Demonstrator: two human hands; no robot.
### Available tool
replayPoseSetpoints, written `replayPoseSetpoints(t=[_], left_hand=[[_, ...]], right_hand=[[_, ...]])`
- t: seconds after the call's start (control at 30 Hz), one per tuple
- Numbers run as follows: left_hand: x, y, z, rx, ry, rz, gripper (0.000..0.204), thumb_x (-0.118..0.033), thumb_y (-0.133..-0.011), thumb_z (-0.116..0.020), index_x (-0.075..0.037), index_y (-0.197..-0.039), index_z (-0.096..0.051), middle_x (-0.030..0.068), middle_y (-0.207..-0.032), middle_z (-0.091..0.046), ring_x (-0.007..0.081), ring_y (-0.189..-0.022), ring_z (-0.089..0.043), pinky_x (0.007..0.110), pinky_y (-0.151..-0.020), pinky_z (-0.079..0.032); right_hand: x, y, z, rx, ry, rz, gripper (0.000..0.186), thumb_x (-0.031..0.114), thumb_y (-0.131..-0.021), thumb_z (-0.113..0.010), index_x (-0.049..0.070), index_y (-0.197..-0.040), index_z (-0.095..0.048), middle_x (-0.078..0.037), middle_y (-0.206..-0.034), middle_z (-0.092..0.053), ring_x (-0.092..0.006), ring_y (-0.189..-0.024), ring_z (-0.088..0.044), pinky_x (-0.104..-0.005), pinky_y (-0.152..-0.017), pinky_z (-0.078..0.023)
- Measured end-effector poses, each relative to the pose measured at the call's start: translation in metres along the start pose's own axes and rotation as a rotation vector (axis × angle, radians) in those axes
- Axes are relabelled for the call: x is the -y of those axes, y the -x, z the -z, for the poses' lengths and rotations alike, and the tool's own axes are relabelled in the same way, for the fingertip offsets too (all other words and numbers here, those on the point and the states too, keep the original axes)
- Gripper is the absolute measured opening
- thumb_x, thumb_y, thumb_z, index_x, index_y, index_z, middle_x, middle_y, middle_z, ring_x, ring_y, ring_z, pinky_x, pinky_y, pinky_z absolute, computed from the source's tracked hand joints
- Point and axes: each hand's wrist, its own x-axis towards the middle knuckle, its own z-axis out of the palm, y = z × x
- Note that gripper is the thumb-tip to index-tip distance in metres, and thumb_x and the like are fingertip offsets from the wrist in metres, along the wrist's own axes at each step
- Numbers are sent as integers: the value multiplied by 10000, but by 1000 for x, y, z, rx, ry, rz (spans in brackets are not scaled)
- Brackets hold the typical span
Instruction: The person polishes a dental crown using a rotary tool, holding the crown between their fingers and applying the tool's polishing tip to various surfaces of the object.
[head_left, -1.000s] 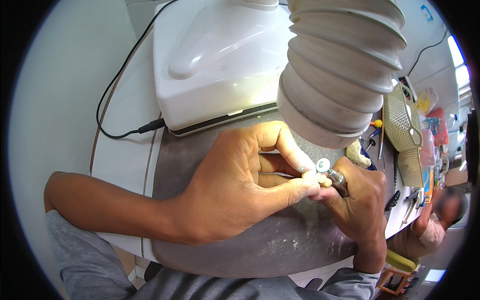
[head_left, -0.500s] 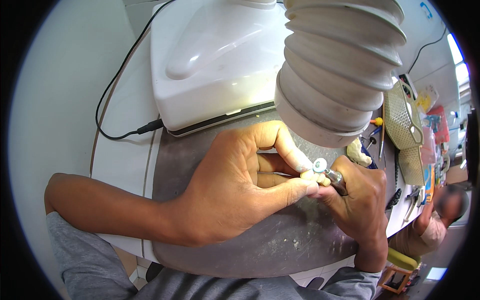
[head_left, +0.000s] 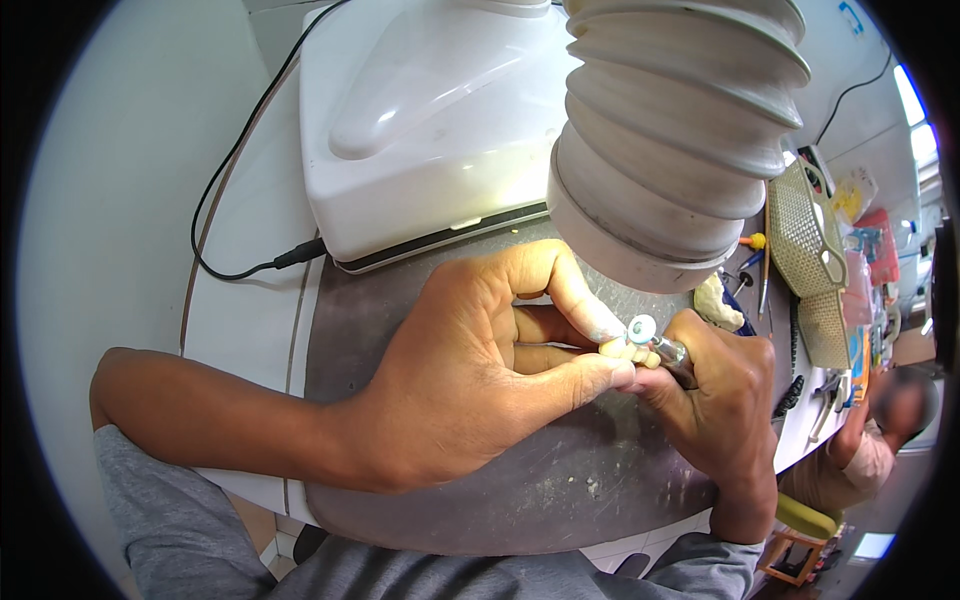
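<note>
Two bare hands meet here. The left hand (head_left: pixel 470 370) pinches one small, lumpy, cream-coloured piece (head_left: pixel 642 356), half covered, at its three o'clock. The right hand (head_left: pixel 727 390), fingers partly hidden, wraps one silver metal tool (head_left: pixel 677 362), long axis toward half past ten, tipped with one round white disc (head_left: pixel 641 328); contact is unclear.
</note>
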Motion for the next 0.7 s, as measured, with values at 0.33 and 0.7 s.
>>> replayPoseSetpoints(t=[0.33, 0.7], left_hand=[[3, -2, 0, 17, 15, -6, 235, 91, -825, -634, 51, -1016, -503, 154, -1041, -607, 205, -1003, -633, 328, -920, -525], [2, -2, 0, 16, -33, -24, 239, 91, -830, -627, 48, -1021, -492, 164, -1028, -605, 216, -1005, -635, 332, -910, -539]], right_hand=[[-2, 0, 0, 1, 23, 13, 458, 425, -778, -723, 54, -679, -473, -78, -551, -493, -257, -433, -500, -366, -425, -381], [-2, 0, 0, -3, 20, 7, 473, 446, -780, -711, 55, -673, -469, -81, -546, -495, -261, -428, -491, -367, -422, -379]])
